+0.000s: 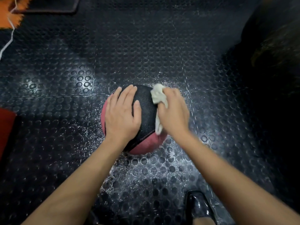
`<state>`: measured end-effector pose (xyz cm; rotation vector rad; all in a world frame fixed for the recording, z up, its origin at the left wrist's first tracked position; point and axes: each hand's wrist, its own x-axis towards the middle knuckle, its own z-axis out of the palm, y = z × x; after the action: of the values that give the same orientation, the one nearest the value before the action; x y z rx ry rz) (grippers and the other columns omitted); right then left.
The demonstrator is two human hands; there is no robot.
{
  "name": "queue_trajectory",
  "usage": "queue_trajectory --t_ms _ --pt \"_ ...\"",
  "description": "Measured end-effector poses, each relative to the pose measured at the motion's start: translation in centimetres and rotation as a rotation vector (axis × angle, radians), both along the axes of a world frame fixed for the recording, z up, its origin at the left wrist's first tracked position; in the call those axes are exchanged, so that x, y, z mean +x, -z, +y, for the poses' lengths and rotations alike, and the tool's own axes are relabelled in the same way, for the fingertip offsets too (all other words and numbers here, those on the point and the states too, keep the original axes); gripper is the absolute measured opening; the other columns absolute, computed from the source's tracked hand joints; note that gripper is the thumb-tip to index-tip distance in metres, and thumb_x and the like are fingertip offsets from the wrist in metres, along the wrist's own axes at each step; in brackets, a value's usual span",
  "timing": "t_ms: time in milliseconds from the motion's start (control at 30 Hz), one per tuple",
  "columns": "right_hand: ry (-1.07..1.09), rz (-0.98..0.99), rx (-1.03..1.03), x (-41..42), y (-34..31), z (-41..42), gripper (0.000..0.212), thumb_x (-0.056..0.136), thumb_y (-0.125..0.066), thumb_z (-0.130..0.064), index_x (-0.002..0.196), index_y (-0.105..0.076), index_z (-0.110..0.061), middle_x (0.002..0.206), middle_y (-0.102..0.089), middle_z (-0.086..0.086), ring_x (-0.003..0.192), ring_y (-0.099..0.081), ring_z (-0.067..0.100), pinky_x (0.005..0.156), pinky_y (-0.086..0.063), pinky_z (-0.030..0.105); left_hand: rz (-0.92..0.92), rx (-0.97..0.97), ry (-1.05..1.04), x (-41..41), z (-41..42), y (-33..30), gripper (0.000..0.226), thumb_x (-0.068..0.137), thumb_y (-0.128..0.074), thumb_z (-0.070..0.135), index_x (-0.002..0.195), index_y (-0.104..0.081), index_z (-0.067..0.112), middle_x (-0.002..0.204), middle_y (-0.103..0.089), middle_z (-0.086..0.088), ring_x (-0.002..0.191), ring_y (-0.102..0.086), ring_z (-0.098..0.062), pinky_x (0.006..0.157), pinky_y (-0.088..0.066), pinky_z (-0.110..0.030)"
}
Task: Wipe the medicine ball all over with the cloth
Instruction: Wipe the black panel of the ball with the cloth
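Head view: one wide-angle look down at the floor and both forearms.
Medicine ball (146, 120): black and dull red panels, sitting on the floor just below the middle of the frame, between the two hands.
Left hand (122, 112): laid flat on the ball's top left, fingers straight and slightly spread, thumb out across the black panel; it holds nothing.
Right hand (174, 113): on the ball's right side, fingers curled round the cloth, pressing it to the ball.
Cloth (158, 96): pale, crumpled; a bunch sticks out above the right hand's fingers, a strip trails down the ball beside the palm.
Floor mat (146, 51): dark rubber with round studs, speckled white around the ball.
Shoe (200, 207): glossy black, lower right of the frame.
White cord (9, 36): runs down the upper left edge.
Orange patch (14, 12): upper left corner.
Red object (5, 127): left edge, cut off; what it is I cannot tell.
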<state>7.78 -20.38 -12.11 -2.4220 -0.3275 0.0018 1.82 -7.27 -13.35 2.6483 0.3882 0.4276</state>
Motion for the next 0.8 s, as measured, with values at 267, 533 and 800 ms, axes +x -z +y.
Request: queue_trajectory --t_ms 267,533,800 --pt "0.095 -0.012 0.167 -6.7 2.2 -2.0 0.031 0.073 -0.045 -0.010 0.101 -0.052 -0.022 0.110 -0.044 -0.008 0.087 -0.048 0.011 0.059 -0.030 0.014 -0.052 0.038 0.170 -0.7 1.4 0.3 0.054 0.096 -0.032 0.035 0.138 -0.053 0.009 0.144 -0.051 -0.004 0.138 -0.039 -0.030 0.113 -0.030 -0.050" --pt "0.031 0.318 0.199 5.4 1.8 -1.5 0.009 0.088 -0.052 -0.012 0.083 -0.060 -0.012 0.082 -0.065 0.008 0.074 -0.055 0.021 0.071 -0.049 0.043 -0.029 0.108 0.111 -0.1 -0.5 0.0 0.052 0.094 -0.036 0.037 0.134 -0.057 0.012 0.141 -0.055 -0.001 0.135 -0.043 -0.031 0.113 -0.028 -0.045" --pt "0.117 0.149 0.132 -4.4 2.1 -2.9 0.013 0.090 -0.049 -0.009 0.098 -0.047 -0.020 0.100 -0.042 -0.004 0.072 -0.048 0.011 0.058 -0.042 0.024 0.034 0.043 0.237 -0.9 2.2 -0.2 0.054 0.096 -0.029 0.040 0.142 -0.049 0.019 0.150 -0.044 0.000 0.142 -0.033 -0.023 0.118 -0.022 -0.043"
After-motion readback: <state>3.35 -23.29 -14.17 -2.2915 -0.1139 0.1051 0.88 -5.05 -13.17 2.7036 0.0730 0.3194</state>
